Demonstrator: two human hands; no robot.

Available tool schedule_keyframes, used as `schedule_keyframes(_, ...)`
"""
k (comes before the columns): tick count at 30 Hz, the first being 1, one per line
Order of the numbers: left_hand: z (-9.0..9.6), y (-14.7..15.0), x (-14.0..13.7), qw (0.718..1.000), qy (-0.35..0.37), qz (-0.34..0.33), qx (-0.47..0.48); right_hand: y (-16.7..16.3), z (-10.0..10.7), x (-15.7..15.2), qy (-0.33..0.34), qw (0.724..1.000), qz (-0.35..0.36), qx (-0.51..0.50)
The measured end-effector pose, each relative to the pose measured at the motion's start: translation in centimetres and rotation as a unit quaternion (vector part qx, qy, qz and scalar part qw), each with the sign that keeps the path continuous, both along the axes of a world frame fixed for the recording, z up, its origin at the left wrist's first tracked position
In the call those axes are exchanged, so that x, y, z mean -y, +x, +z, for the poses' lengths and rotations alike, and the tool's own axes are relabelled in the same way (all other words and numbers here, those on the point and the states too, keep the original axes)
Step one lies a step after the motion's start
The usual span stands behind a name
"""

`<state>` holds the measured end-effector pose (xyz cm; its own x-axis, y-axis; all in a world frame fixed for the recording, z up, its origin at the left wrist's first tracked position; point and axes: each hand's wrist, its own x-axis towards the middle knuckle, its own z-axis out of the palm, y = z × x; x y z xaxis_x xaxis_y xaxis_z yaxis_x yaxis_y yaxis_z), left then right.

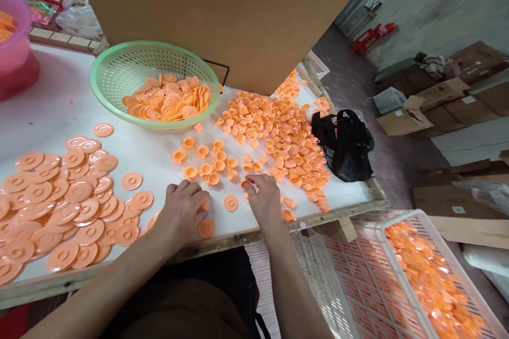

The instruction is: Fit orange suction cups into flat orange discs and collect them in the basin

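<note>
On the white tabletop, my left hand (185, 212) has its fingers bent, with a small orange toy saucer (205, 204) between thumb and fingertips, partly hidden. Another saucer (207, 228) lies flat just below that thumb. My right hand (263, 198) is closed in a pinch on a small orange toy cup (245, 184), mostly covered by the fingers. Between the hands lies a single saucer (231, 203). Beyond them stands a loose group of toy cups (212, 164), many with the open side up. Larger orange plates (79, 190) spread over the table to the left.
A green basket (97, 82) holds orange discs. A large heap of cups (274, 132) fills the right side, beside a black bag (345, 145). A cardboard box (226, 10) rises behind. At lower right stands a crate (417, 217) full of orange pieces; a pink tub (16, 53) is at left.
</note>
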<state>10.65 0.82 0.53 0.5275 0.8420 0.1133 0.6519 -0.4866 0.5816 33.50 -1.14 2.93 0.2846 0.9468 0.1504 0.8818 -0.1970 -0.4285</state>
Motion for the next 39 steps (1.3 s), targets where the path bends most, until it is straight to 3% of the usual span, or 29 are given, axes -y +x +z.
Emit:
schedule_keyframes(5, -0.4, 0.0, -0.3, 0.999, 0.019, -0.048, -0.001, -1.4, 0.8, 0.0, 0.007, 0.994, -0.026, -0.110)
schedule_keyframes(10, -1.3, -0.3, -0.4, 0.996, 0.051, -0.037, 0.063, -3.8, 1.7, 1.5, -0.065, 0.958, -0.032, -0.276)
schedule_keyframes(16, -1.2, -1.3, -1.0, 0.996, 0.067, 0.006, 0.059, -5.7, 0.2, 1.8, -0.123, 0.935, -0.025, -0.331)
schedule_keyframes(19, -0.8, -1.6, -0.8, 0.998, 0.057, -0.012, 0.027, -6.0, -0.2, 1.5, -0.135, 0.933, -0.025, -0.332)
schedule_keyframes(24, -0.9, -0.4, -0.5, 1.000, 0.014, -0.017, 0.010, -6.5, -0.6, 0.7, -0.155, 0.937, -0.039, -0.312)
schedule_keyframes(31, -0.4, -0.1, -0.5, 0.997, -0.053, 0.005, 0.052, -7.7, -0.4, 0.2, -0.147, 0.962, 0.010, -0.231)
schedule_keyframes(36, 1.2, 0.7, -0.7, 0.967, -0.228, 0.052, 0.103, -7.5, 0.0, 0.1, -0.151, 0.966, 0.019, -0.209)
schedule_keyframes(39, 1.1, 1.8, -0.7, 0.943, -0.301, 0.098, 0.105, -7.5, -0.2, 0.2, -0.153, 0.968, 0.026, -0.197)
